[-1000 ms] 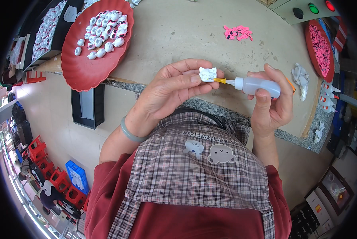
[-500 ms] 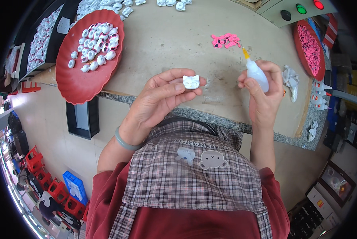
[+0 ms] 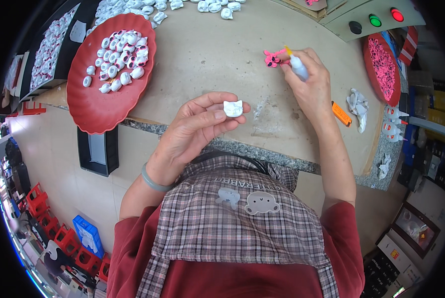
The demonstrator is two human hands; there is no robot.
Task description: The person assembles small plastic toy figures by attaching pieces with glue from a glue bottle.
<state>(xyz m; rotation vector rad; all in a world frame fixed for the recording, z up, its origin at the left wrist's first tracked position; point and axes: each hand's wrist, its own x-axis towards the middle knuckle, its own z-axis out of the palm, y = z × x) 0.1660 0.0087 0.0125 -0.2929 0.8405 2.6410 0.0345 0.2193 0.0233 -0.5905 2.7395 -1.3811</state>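
Between the thumb and fingers of my left hand (image 3: 195, 119) is a small white cat-head piece (image 3: 233, 109), its face side up, held above the table's near edge. My right hand (image 3: 312, 77) grips a translucent squeeze bottle (image 3: 299, 68) with a yellow nozzle, tilted so the nozzle points away. The fingertips of that hand reach the small pile of pink pieces with dark spots (image 3: 271, 58). Whether they pinch one of them I cannot make out. A red scalloped tray (image 3: 91, 107) at the left holds several white pieces with dark and pink parts.
More white pieces (image 3: 214, 7) lie along the far side. At the right are a red tray of pink pieces (image 3: 383, 69), a crumpled tissue (image 3: 357, 107), a flat orange object (image 3: 341, 113) and several small bottles (image 3: 392, 130). A control box with lit buttons (image 3: 375, 20) stands far right.
My right hand has moved forward and left with the bottle, from beside the pink pile onto it. The orange object is now uncovered. My left hand keeps the white piece, shifted slightly.
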